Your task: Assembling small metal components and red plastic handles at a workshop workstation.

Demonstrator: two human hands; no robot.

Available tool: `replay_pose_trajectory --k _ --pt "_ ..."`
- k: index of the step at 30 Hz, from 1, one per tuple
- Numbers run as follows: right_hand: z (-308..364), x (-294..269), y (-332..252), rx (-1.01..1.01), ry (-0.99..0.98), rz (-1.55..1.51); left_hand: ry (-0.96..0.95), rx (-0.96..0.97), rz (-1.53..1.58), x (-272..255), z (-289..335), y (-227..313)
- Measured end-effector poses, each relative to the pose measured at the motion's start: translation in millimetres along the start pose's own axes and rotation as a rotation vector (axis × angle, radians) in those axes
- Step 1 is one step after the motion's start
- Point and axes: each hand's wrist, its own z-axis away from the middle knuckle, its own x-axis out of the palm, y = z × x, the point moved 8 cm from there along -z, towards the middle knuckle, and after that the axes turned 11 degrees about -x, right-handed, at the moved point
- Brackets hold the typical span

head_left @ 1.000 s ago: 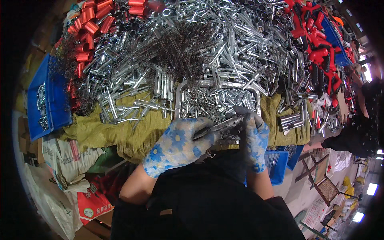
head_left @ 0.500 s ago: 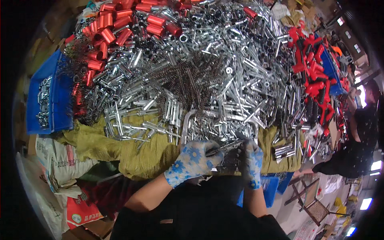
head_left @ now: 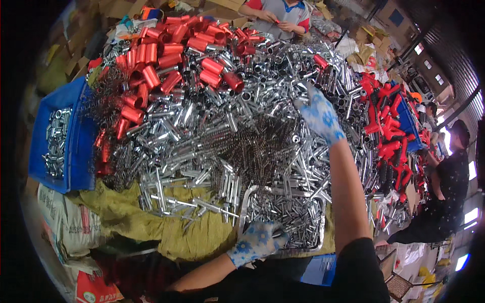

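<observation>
Both my hands wear white gloves with blue flowers. My left hand (head_left: 259, 243) is closed at the near-left corner of a metal tray (head_left: 244, 212) full of small metal pins (head_left: 283, 214). A bit of metal shows at its fingers, too small to name. My right hand (head_left: 323, 117) is stretched far forward over the heap of chrome metal parts (head_left: 273, 101). Its fingers reach out among the parts, thumb apart, and I see nothing held in them. Between the hands lies a pile of dark coil springs (head_left: 255, 146).
Red metal tubes (head_left: 172, 60) pile up at the far left, red-and-black handles (head_left: 391, 136) at the right. A blue bin (head_left: 76, 136) of metal parts stands at the left edge. Yellow-green sacking (head_left: 192, 242) lies under the heap. Co-workers (head_left: 285, 15) are across the heap and at the right.
My right hand has left the metal piece near my left hand and moved far forward over the heap. My left hand stays by the tray. The view has tilted up, showing a co-worker across.
</observation>
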Motion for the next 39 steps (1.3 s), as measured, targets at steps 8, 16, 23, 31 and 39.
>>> replay_pose_trajectory --k 8,16,23,31,39 --pt "-77 58 83 0.487 -0.005 0.032 0.084 0.126 0.192 -7 -5 -2" --pt "-79 76 107 0.657 0.187 -0.018 0.020 0.167 0.165 -14 2 12" --pt "-59 79 158 0.559 0.297 -0.845 0.421 0.278 -0.058 -28 11 14" --pt "-64 42 66 0.235 0.003 0.160 0.190 0.144 -0.037 1 2 -7" --pt "-66 61 83 0.228 -0.047 -0.843 -0.124 -0.012 0.039 6 -6 -6"
